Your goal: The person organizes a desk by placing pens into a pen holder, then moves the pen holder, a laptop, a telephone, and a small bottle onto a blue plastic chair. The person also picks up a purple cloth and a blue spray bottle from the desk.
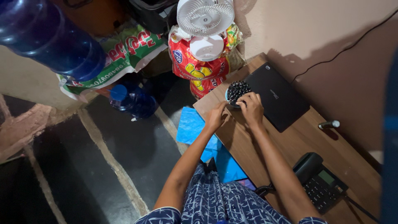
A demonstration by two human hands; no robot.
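Note:
A round object covered in dark shiny beads (237, 90) rests at the far corner of a wooden desk (298, 145), touching a closed black laptop (277, 96). My right hand (250, 107) lies on the near side of the beaded object, fingers curled over its edge. My left hand (216, 116) sits just left of it at the desk's edge, fingers bent toward the object; whether it touches it is hard to tell.
A black desk phone (320, 182) and a small dark cylinder (329, 124) are also on the desk. Beyond it stand a white fan (205, 18) on red sacks (195, 66), blue water jugs (132, 99), and a blue sheet (191, 124) on the floor.

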